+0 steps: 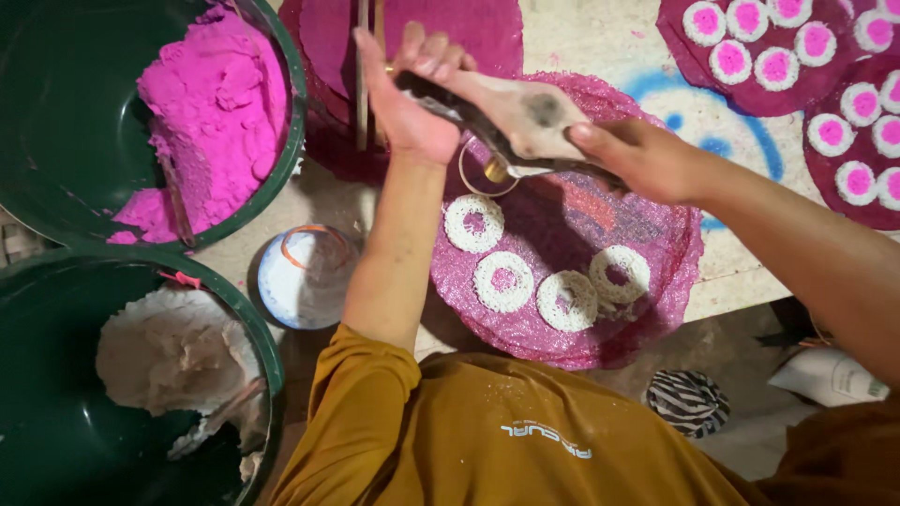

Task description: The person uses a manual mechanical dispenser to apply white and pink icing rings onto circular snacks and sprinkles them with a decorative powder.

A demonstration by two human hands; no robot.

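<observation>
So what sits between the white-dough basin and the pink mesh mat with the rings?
In the head view, a small white bowl stands between the white-dough basin and the pink mesh mat; the left forearm crosses beside it.

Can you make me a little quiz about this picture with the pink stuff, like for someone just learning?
1. How many white rings lie on the pink mesh mat under the hands?
2. True or false: the left hand and right hand both grip the long press tool.
3. Which green basin holds pink dough: A, the upper basin, or B, the lower basin?

Key:
1. Four white rings, each with a pinkish middle.
2. True.
3. A; the lower one holds whitish dough, the upper one the pink dough.
</observation>
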